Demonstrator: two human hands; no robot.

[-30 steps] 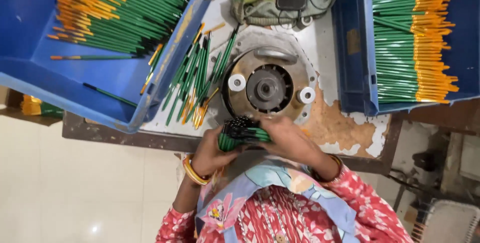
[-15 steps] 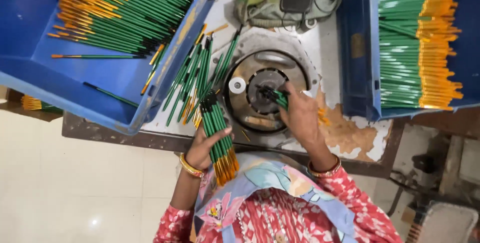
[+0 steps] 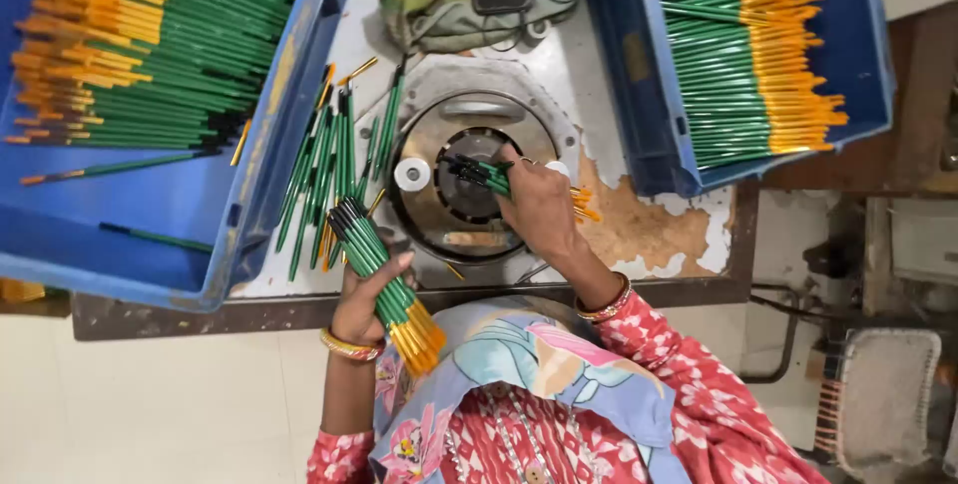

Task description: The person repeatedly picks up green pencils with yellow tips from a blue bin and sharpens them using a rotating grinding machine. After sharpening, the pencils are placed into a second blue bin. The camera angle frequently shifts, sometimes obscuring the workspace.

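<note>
Your left hand clasped around a bundle of green brushes, your right hand pinching a few brushes against the round machine disc, blue crates either side.

I see two blue bins, one beside each grip. One round metal machine sits under my right grip. One white roller is between my grips. Brushes are too many to count.

Two blue crates — cloth bundle, white roller
</note>
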